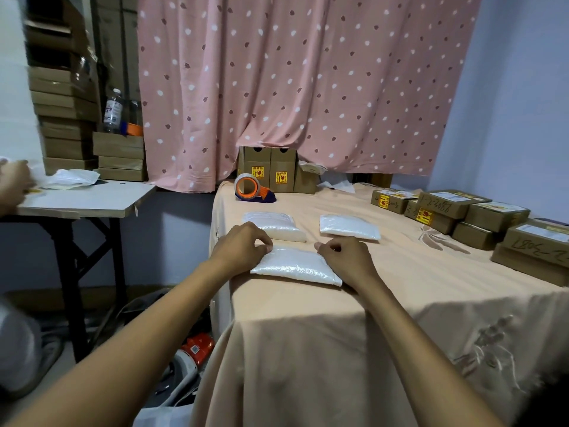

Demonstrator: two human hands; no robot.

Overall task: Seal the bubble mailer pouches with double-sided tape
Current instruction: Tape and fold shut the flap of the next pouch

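Observation:
A white bubble mailer pouch (297,266) lies near the front edge of the peach-covered table (400,272). My left hand (243,245) pinches its far left corner with curled fingers. My right hand (348,257) pinches its far right corner the same way. Two more white pouches lie further back: one at the left (277,224), one at the right (349,226). No double-sided tape shows plainly in either hand.
An orange tape dispenser (251,188) sits at the table's far left, before brown cartons (271,172). Several labelled boxes (474,211) crowd the right side. Another person's hand (14,183) rests on a side table (86,198) at left.

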